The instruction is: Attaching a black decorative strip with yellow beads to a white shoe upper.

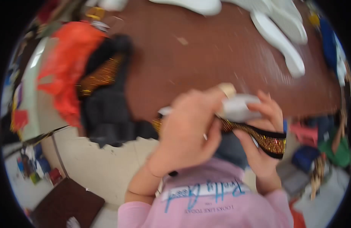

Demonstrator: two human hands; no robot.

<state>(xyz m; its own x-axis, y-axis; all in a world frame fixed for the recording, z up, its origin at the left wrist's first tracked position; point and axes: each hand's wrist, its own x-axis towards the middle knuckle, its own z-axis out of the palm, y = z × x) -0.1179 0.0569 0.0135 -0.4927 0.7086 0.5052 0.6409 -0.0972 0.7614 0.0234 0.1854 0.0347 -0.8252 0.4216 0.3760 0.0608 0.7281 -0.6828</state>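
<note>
At the left of the brown tabletop (156,57), a crumpled orange plastic bag (65,53), contents hidden, lies beside black material (103,114) bearing a gold glittery piece (103,78). The left hand (187,133) has its fingers closed on a black-and-gold band (272,143), which runs rightward below a blurred white piece (238,106). At the right hand (256,157) the fingers are parted and curved, the band passing beside the thumb, though whether they pinch it I cannot tell.
</note>
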